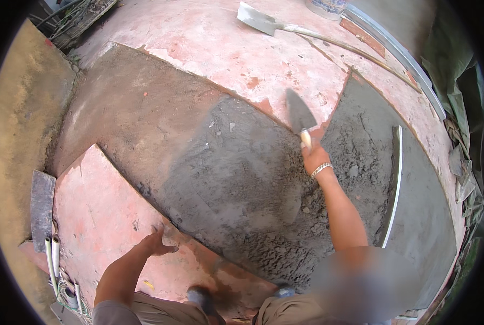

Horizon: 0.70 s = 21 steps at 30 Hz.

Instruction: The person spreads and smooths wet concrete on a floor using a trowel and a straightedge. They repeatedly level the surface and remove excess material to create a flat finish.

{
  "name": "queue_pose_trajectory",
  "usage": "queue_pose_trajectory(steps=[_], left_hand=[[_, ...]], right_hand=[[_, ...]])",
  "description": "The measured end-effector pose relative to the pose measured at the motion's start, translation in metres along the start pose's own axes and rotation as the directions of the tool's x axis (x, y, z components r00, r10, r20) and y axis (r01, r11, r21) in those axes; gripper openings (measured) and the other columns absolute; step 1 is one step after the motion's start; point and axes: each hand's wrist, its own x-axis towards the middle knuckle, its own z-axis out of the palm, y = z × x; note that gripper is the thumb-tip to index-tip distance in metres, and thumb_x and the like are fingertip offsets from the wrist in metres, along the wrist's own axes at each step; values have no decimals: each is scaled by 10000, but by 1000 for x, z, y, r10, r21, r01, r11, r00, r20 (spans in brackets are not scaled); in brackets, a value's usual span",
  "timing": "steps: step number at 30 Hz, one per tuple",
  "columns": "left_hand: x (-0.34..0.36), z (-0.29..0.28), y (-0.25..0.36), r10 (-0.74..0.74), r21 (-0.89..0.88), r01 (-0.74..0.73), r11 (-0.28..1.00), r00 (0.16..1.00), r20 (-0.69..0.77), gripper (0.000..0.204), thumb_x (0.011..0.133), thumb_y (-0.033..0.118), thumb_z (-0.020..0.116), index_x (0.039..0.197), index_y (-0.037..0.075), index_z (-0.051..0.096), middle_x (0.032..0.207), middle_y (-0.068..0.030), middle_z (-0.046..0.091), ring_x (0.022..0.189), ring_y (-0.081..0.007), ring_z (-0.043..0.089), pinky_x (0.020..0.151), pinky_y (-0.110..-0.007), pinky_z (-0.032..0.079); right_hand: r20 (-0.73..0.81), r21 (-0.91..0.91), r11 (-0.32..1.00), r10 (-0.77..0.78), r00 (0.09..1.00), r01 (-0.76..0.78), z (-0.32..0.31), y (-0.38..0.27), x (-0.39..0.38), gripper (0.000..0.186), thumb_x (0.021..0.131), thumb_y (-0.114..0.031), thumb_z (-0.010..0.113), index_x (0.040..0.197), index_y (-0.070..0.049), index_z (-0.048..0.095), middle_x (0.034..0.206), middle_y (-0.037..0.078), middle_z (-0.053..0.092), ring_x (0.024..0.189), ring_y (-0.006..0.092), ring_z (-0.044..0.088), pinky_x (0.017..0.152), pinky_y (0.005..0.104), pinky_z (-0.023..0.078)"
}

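My right hand [314, 157], with a metal bracelet at its wrist, is closed round the wooden handle of a pointed trowel [300, 111]. The blade points away from me, over the edge where the pink slab [225, 46] meets grey wet cement [236, 157]. Below that arm the cement is rough and lumpy; farther left it thins out onto bare brown ground [128, 103]. My left hand [158, 242] hangs above the near pink slab [98, 200], fingers apart, with nothing in it.
A long white-edged straightedge [397, 189] lies along smoother cement at the right. At the far side lie a long-handled shovel [261, 20] and a bucket [327, 6]. Pipes [52, 257] and a grey board [42, 203] are by the left wall. Dark sheeting [453, 70] borders the right.
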Motion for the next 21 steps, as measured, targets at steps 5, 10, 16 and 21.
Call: queue_pose_trajectory(steps=[5, 10, 16, 21], left_hand=[[-2, 1, 1, -30, -6, 30, 1000, 1000, 2, 1329, 708, 676, 749, 1562, -10, -3, 1524, -328, 324, 1381, -405, 425, 1143, -396, 366], [-6, -6, 7, -13, 10, 13, 1000, 1000, 15, 1303, 720, 655, 749, 1565, -4, 8, 1522, -335, 321, 1372, -410, 435, 1140, -399, 371], [-5, 4, 1, -19, -57, 18, 998, 999, -28, 1305, 709, 668, 745, 1575, 30, 7, 1528, -353, 288, 1373, -421, 430, 1145, -409, 367], [-1, 6, 0, -40, -54, 39, 998, 999, -12, 1318, 693, 680, 745, 1575, 32, 11, 1560, -362, 189, 1374, -442, 418, 1150, -416, 357]], right_hand=[[-98, 110, 969, 230, 968, -219, -21, 46, -16, 434, 990, -378, 509, 1167, 18, 543, 1014, 326, 663, 979, 499, 634, 858, 526, 509], [163, 34, 997, -70, 984, 65, 2, 28, -50, 473, 981, -399, 510, 1224, 6, 526, 1042, 336, 656, 1011, 507, 624, 900, 534, 496], [52, 413, 831, 388, 920, -374, -14, 45, -9, 361, 1011, -316, 499, 1229, -28, 489, 676, 113, 598, 434, 205, 566, 383, 356, 460], [-18, 260, 938, 242, 970, -229, 32, -17, 60, 418, 1001, -322, 499, 1264, 2, 481, 832, 184, 623, 639, 297, 604, 544, 403, 489]])
